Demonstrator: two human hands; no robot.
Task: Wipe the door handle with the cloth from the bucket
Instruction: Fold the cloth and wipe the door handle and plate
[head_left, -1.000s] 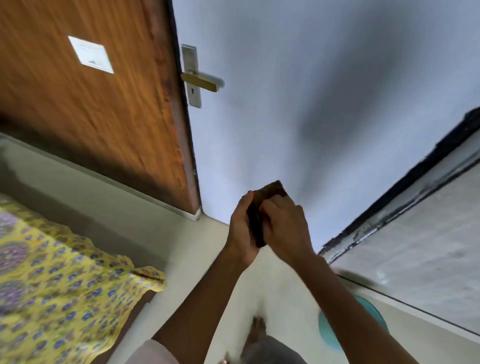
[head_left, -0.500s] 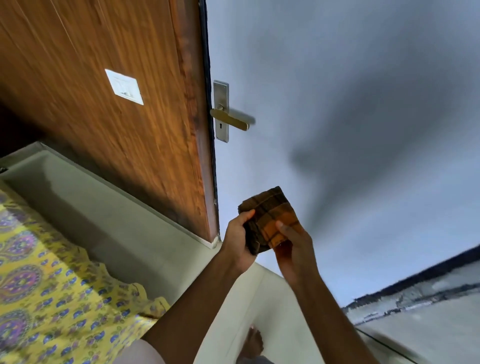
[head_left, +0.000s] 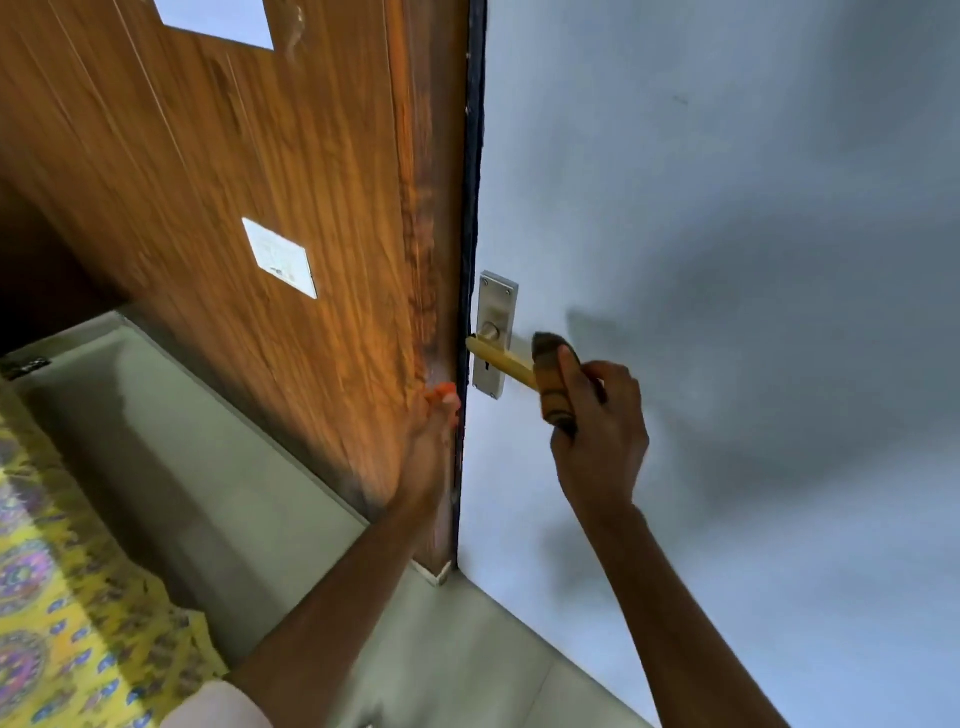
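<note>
Head view: 0.5 s back both hands held the cloth (head_left: 555, 382) low. Now right hand (head_left: 597, 431) clenches it on the door handle (head_left: 501, 358); left hand (head_left: 428, 447), grip released, lies flat on the door edge (head_left: 436, 260). Wiping looks begun.

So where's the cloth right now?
In the head view, the cloth is in the right hand, wrapped over the outer end of the gold door handle, just right of the silver plate near the middle.
</note>
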